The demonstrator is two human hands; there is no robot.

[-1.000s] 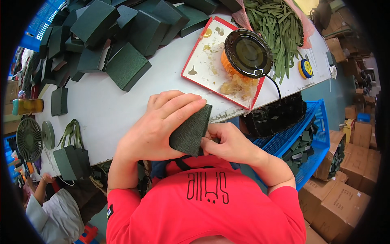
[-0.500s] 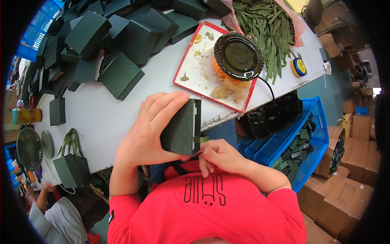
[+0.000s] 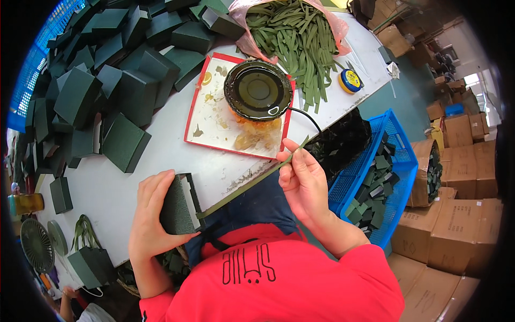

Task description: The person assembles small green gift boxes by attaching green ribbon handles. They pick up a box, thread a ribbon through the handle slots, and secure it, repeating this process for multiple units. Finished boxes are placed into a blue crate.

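Left hand (image 3: 149,206) holds dark green box (image 3: 174,210), olive ribbon (image 3: 238,193) stretched to right hand (image 3: 304,185)

Far left: yellowish container (image 3: 27,203), green fan (image 3: 37,246), one small upright box (image 3: 60,195) on white worktop (image 3: 110,188). Below, green bag-shaped case (image 3: 92,266) with looped handles; another person's hand (image 3: 70,292) at lower edge. Heap of dark green boxes (image 3: 96,96) along upper left.

Left grip spread wide across textured dark green box, fingers over upper edge, thumb along lower. Box tilted at near edge of worktop, open side facing right; can't tell if it touches worktop. Olive ribbon runs straight from box's lower right corner, up and right; how it's fixed, can't tell.

Mid: white tray (image 3: 194,126) with red rim, smeared amber residue, glossy black round pot (image 3: 258,88) on it, cord to right. Behind: pink plastic bag (image 3: 337,32) full of olive strips (image 3: 292,48).

Right grip narrow, thumb and fingers pinching ribbon near its free end, tip poking past. Right: yellow-and-blue round tin (image 3: 350,80), black plastic bag (image 3: 351,134), blue crate (image 3: 401,188) of small green pieces (image 3: 378,185), stacked cartons (image 3: 453,233).
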